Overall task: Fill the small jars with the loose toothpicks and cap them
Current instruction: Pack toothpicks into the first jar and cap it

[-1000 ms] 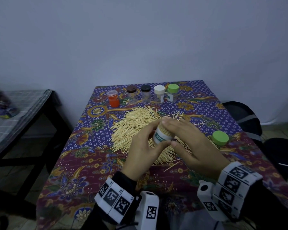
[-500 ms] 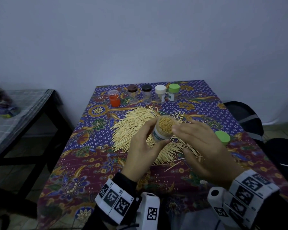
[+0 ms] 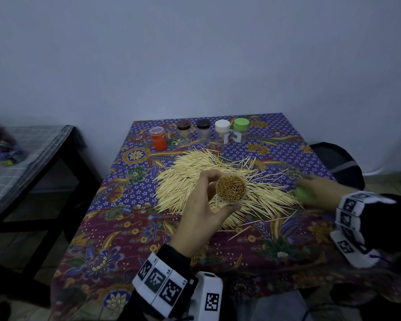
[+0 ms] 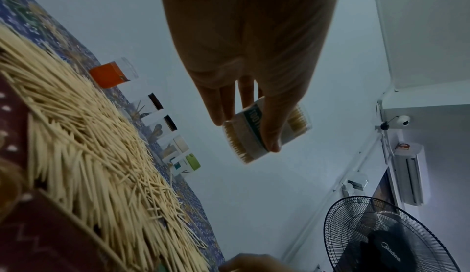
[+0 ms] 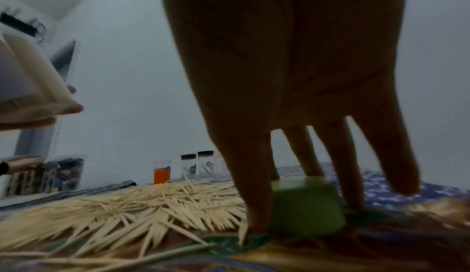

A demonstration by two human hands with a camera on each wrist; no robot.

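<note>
My left hand [image 3: 204, 205] grips a small clear jar [image 3: 231, 189] packed full of toothpicks, its open mouth tilted towards me; the left wrist view shows the same jar [image 4: 264, 133] between thumb and fingers [image 4: 269, 127]. It hovers over a big pile of loose toothpicks [image 3: 195, 179] on the patterned tablecloth [image 3: 125, 228]. My right hand [image 3: 315, 191] is down on the cloth at the right, its fingers [image 5: 257, 185] curled round the green cap [image 5: 307, 208], which still sits on the table.
Several capped jars stand in a row at the table's far edge: an orange one [image 3: 158, 138], two dark-lidded [image 3: 183, 132], a white-lidded [image 3: 222, 131], a green-lidded [image 3: 240, 130]. A dark side table [image 3: 33, 158] stands left; a black bag [image 3: 333, 163] and a fan [image 4: 381, 236] right.
My right hand left the jar's mouth and swung right and down onto the green cap. The left hand tilted the full jar's opening towards me.
</note>
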